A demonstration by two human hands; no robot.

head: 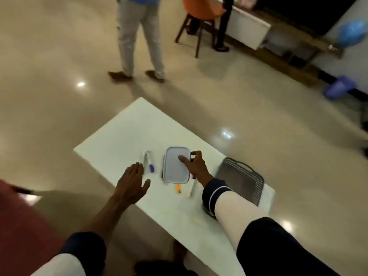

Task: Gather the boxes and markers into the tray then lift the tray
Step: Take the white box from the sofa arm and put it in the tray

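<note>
Right hand [196, 166] clasps box [176, 167] — left hand [131, 182] splayed.

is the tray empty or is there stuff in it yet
Empty as far as visible: the grey tray shows only bare mesh. The box and markers lie outside it on the table.

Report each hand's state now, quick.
Left hand: open, fingers spread above the table, holding nothing.
Right hand: grip closed on the white lidded box.

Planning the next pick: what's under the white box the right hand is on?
An orange-tipped marker pokes out from under the white box at its near edge. A second box's edge shows along its left side. The rest is covered.
</note>
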